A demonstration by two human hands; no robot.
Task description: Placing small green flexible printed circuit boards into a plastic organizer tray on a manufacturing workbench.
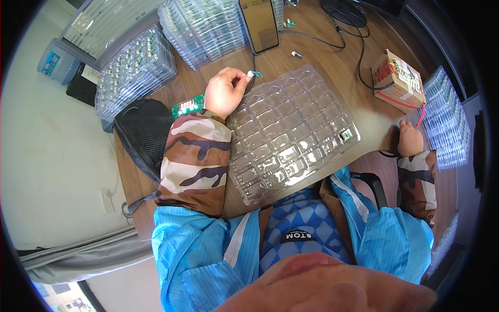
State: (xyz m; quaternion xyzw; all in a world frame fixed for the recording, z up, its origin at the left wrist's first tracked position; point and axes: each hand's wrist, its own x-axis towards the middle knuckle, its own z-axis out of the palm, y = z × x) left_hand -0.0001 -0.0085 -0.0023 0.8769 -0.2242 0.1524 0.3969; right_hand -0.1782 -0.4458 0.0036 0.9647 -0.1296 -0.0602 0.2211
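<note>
My left hand (227, 92) is closed in a pinch at the far left corner of a clear plastic tray. Its fingertips hold a small green-and-white circuit board (254, 74), with a dark cable close by. The tray (291, 125) has many moulded pockets, and another small board (345, 135) sits in a pocket near its right edge. To the right, my right hand (410, 139) is curled at the table edge beside a red cord (421, 114). What its fingers hold, if anything, is hidden. A larger green circuit board (188, 106) lies just left of my left wrist.
Stacks of clear trays (200, 31) stand at the back, with a filled stack (136, 70) at left and another (447, 119) at right. A phone (260, 26) stands upright behind my left hand. A cardboard box (397, 80) and black mesh bag (143, 132) flank the work area.
</note>
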